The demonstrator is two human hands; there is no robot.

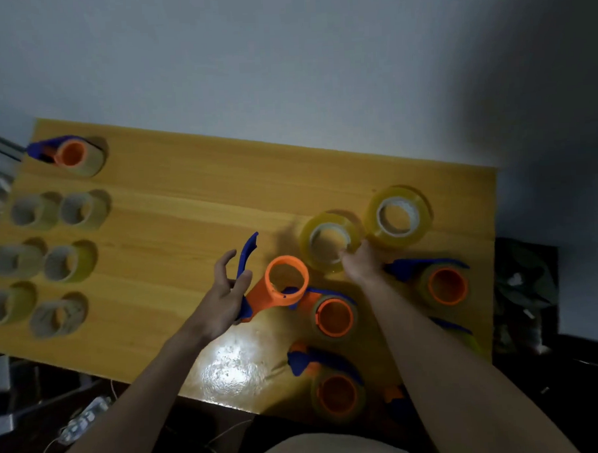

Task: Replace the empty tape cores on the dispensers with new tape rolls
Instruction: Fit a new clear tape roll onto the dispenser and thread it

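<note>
Your left hand (225, 298) holds the blue-handled dispenser (276, 289) by its handle, thumb curled against it and fingers partly spread; its orange hub stands bare, carrying neither core nor roll. Your right hand (362, 263) pinches the near rim of a full yellow tape roll (329, 242), fingertips reaching into its core hole. That roll lies just beyond and to the right of the bare hub, close but not yet over it.

A second full roll (398, 217) lies just beyond the right hand, touching or nearly touching the first. Near that hand, toward you, lie several dispensers (445, 285) whose hubs appear to carry tape, so they look already reloaded; blur leaves this uncertain. One more loaded dispenser (72, 155) sits far off past your left hand at the table's far corner. Six spent-looking cores (55, 211) are ranked well to the left of the left hand on the wooden table (186, 197).

Judged stage: late. The held dispenser awaits its roll; one spare roll remains.
</note>
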